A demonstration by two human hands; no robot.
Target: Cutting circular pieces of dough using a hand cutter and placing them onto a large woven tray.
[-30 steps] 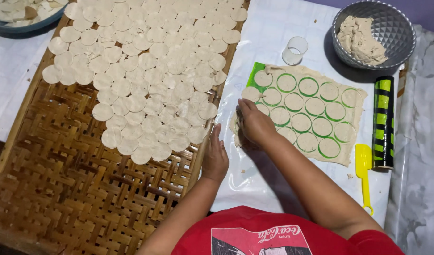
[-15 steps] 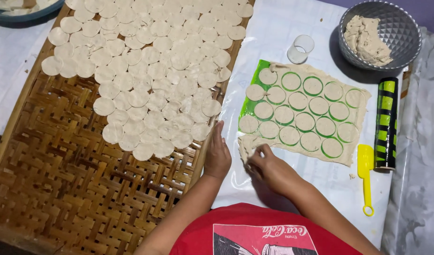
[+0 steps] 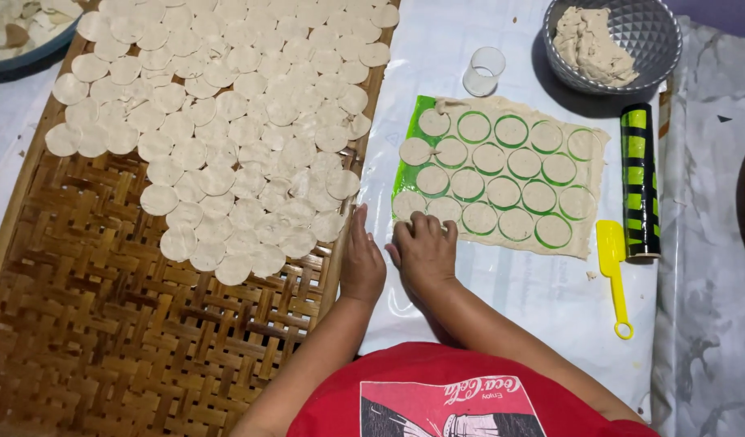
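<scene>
The right hand (image 3: 425, 247) lies palm down at the near left corner of the rolled dough sheet (image 3: 587, 235), its fingers bent and their tips pressing on the dough edge there; whether they pinch a piece I cannot tell. The left hand (image 3: 362, 263) rests just beside it, flat and open with the fingers together, on the border of the woven bamboo tray (image 3: 105, 340), and it holds nothing. The dough sheet is spread on a green mat (image 3: 405, 166) that shows through as rings around the many cut dough circles (image 3: 504, 192), which sit in rows inside the sheet. All of this lies on a white plastic cover over the desk (image 3: 510, 299). To the left, the far half of the tray is filled with pale dough rounds (image 3: 227, 121), many overlapping, while the near half shows bare weave. Beyond the sheet stands a small clear cup (image 3: 483, 71), upright, close to the far left corner of the dough. To the right of it a grey faceted bowl (image 3: 656, 36) contains a lump of dough (image 3: 587, 44). Along the right side of the sheet lies a cylinder with black and green stripes (image 3: 640, 182), and near its closer end a yellow plastic scraper (image 3: 613, 267) with a long handle.
</scene>
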